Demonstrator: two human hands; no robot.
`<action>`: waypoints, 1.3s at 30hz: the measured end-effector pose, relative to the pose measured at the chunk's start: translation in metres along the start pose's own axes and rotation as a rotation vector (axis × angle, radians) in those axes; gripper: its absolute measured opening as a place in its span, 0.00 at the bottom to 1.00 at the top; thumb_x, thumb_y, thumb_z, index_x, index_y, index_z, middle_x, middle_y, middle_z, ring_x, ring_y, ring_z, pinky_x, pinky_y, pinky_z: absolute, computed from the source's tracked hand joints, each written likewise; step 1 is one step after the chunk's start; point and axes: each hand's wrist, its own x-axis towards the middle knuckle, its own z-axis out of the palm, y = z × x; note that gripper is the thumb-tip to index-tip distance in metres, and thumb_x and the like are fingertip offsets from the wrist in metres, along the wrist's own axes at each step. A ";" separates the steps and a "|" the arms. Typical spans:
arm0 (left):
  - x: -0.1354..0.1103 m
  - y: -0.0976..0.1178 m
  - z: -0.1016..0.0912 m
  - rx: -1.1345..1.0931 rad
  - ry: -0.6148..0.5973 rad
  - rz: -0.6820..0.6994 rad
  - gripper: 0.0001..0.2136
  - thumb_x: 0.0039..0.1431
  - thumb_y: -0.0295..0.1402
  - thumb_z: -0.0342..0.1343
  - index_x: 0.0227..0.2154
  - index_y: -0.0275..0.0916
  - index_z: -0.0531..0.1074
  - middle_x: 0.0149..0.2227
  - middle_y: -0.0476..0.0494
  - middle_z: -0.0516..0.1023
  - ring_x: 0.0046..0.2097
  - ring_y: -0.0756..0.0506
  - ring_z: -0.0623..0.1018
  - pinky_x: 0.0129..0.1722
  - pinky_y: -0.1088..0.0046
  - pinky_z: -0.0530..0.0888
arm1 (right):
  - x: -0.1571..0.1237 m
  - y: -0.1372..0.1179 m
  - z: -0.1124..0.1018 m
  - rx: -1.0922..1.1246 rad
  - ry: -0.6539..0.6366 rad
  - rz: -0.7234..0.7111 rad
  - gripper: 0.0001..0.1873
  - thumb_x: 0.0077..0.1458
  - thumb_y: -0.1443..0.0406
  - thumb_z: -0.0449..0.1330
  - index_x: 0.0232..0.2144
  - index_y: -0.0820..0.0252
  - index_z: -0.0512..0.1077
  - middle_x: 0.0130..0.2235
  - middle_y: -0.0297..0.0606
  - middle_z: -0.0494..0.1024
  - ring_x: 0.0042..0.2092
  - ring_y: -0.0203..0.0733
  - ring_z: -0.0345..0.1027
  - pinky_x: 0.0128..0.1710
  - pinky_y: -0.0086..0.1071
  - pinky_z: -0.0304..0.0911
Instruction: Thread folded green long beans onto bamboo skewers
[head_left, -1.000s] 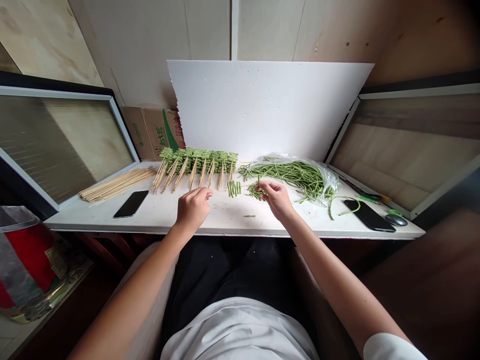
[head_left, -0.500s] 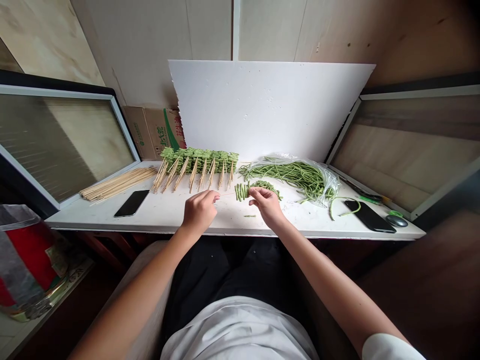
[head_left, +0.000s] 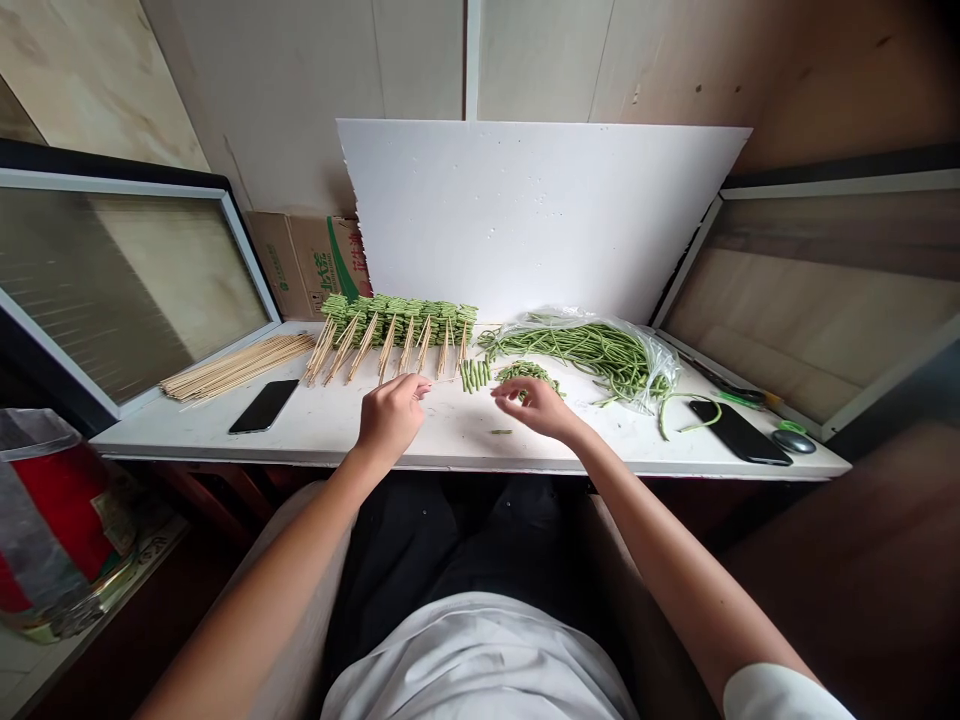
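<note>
My left hand (head_left: 391,415) is closed on the plain end of a thin bamboo skewer. Several short green bean pieces (head_left: 475,376) sit side by side on that skewer, held just above the white table (head_left: 457,440). My right hand (head_left: 534,408) is a little right of them, not touching them, its fingers slightly parted with nothing visible between them. Behind this hand lies a small pile of cut bean pieces (head_left: 529,372), partly hidden by it. One loose bean piece (head_left: 501,432) rests on the table in front.
Finished bean skewers (head_left: 405,325) are stacked at the back, beside loose bamboo skewers (head_left: 236,368). Long green beans (head_left: 585,345) lie in a clear plastic bag. One phone (head_left: 264,407) is left; another phone (head_left: 739,432) is right. A white board (head_left: 540,220) stands behind.
My right hand has let go of the bean pieces and moved slightly away from them. My left hand and the skewer have shifted a little left.
</note>
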 end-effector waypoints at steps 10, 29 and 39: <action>0.001 -0.003 -0.001 0.010 -0.025 -0.030 0.15 0.58 0.16 0.51 0.36 0.40 0.79 0.34 0.47 0.86 0.37 0.43 0.85 0.35 0.72 0.77 | -0.005 0.024 0.002 -0.402 -0.291 0.073 0.02 0.50 0.63 0.74 0.30 0.51 0.86 0.34 0.41 0.86 0.35 0.50 0.78 0.36 0.37 0.67; 0.002 -0.007 -0.002 0.007 0.012 -0.033 0.13 0.61 0.19 0.52 0.37 0.41 0.79 0.34 0.47 0.86 0.38 0.43 0.86 0.36 0.72 0.78 | 0.005 -0.001 -0.028 0.565 0.241 0.169 0.23 0.48 0.46 0.75 0.39 0.54 0.84 0.41 0.39 0.84 0.43 0.42 0.76 0.37 0.31 0.70; 0.002 -0.002 -0.003 -0.025 -0.011 -0.028 0.14 0.60 0.19 0.51 0.37 0.41 0.79 0.35 0.46 0.86 0.38 0.44 0.86 0.37 0.73 0.79 | 0.005 -0.007 -0.020 0.700 0.176 0.187 0.22 0.49 0.47 0.75 0.42 0.50 0.82 0.54 0.40 0.83 0.62 0.54 0.73 0.42 0.35 0.74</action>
